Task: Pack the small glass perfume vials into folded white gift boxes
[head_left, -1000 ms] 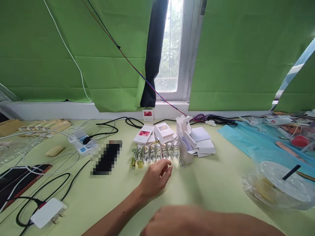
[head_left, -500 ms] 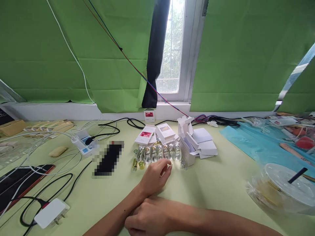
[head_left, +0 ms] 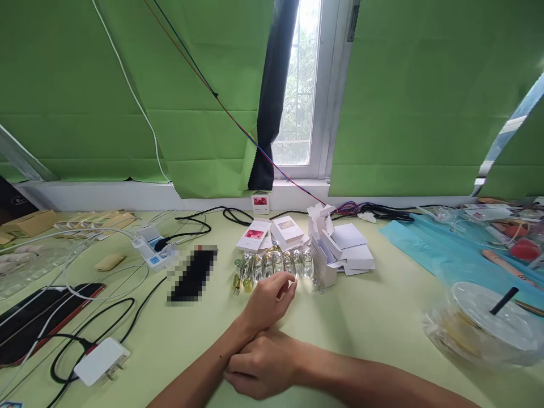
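Note:
My left hand (head_left: pixel 270 297) rests on the table just in front of a row of clear glass bottles (head_left: pixel 278 264). Its fingers curl loosely toward the thumb, with nothing visible in them. Crossed in front of my left wrist, my right hand (head_left: pixel 259 365) lies as a fist against the left forearm; nothing shows in it. Left of the bottles are small gold-green caps (head_left: pixel 247 285). Behind them lie white boxes with printed pictures (head_left: pixel 254 234). Opened white cartons (head_left: pixel 325 260) stand at their right.
At left are a blurred-out dark item (head_left: pixel 193 276), a power strip (head_left: pixel 148 253), a white charger (head_left: pixel 102 361) and phones (head_left: pixel 46 320). On the right sit a lidded plastic cup with a straw (head_left: pixel 488 317) and blue sheeting (head_left: pixel 420 241). Black cables (head_left: pixel 232 214) run along the back.
My right fist has shifted slightly up and to the right along the left forearm. My left hand stays in place. The whole view has turned a little.

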Demonstrator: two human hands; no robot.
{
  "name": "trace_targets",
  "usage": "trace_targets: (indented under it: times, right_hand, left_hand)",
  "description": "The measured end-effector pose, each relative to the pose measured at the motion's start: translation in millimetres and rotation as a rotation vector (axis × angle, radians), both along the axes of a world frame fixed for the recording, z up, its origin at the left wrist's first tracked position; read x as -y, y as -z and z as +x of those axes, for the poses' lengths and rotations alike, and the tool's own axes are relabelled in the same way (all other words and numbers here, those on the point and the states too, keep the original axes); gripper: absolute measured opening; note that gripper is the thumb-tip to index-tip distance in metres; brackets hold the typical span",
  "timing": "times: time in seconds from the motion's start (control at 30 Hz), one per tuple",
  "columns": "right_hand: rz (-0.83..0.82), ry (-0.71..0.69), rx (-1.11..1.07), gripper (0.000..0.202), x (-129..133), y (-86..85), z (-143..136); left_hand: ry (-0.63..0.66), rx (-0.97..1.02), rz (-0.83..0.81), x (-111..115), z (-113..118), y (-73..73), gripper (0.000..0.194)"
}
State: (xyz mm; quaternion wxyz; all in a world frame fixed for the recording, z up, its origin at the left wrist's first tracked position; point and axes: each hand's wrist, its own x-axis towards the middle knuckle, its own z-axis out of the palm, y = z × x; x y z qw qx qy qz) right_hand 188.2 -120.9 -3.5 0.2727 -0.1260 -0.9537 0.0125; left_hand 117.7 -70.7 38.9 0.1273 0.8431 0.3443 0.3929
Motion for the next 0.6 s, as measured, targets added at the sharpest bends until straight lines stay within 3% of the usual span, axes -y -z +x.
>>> trace_targets:
  times: [0.2, 0.43, 0.6]
  right_hand:
    - [0.043, 0.0, -0.022, 0.035, 0, 3.8, 1]
    - [0.067, 0.037, -0.064, 0.032, 1, 6.7, 1]
    - [0.118, 0.053, -0.139, 0.032, 1, 10.1, 0]
  left_hand:
    - [0.012, -0.05, 0.162, 2, 1, -3.1, 0.016]
    - [0.017, -0.093, 0.222, 1, 1, -1.2, 0.017]
    - [0.041, -0.193, 0.319, 3, 2, -10.9, 0.021]
